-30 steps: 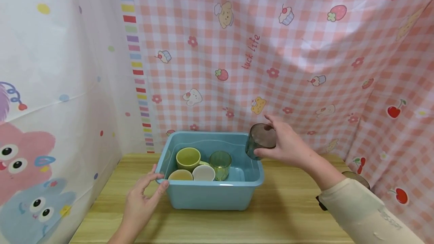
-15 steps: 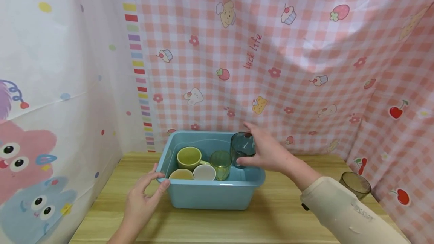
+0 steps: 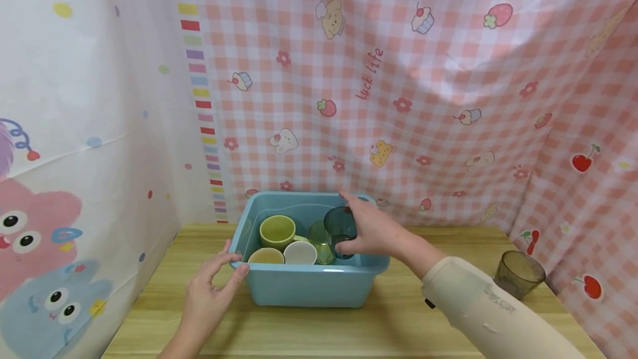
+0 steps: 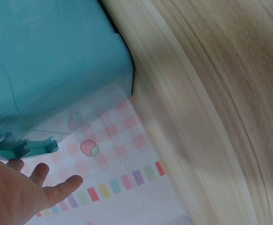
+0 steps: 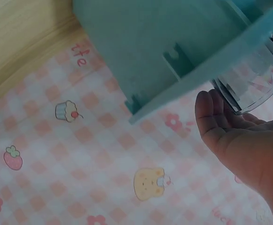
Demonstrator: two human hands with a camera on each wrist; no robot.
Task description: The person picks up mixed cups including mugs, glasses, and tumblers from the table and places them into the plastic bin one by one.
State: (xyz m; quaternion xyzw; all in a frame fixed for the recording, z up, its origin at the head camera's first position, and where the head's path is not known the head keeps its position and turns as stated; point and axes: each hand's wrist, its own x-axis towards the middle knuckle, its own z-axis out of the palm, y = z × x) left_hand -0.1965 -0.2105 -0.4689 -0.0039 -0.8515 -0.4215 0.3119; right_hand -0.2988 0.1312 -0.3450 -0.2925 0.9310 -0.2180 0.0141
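Observation:
My right hand (image 3: 374,229) holds a dark grey-blue drinking glass (image 3: 339,221) by its side, fingers behind and thumb in front. The glass is partly down inside the light blue plastic tub (image 3: 309,290), overlapping a clear green glass (image 3: 318,235) in the head view. Also in the tub are a yellow-green mug (image 3: 277,230), a pale yellow cup (image 3: 266,257) and a white cup (image 3: 301,254). With fairly straight fingers, my left hand (image 3: 206,292) touches the tub's rim at its front left corner. The right wrist view shows the held glass (image 5: 255,82) beyond the tub's rim.
A brown see-through glass (image 3: 519,275) stands on the wooden table (image 3: 433,326) at the right, near the table's edge. Behind hangs a pink checked cloth (image 3: 309,82); a white printed cloth (image 3: 99,126) closes off the left side.
My right hand has carried the dark glass leftward and down, from above the tub's right rim to beside the green glass. The brown glass has come into full view. My left hand stays put.

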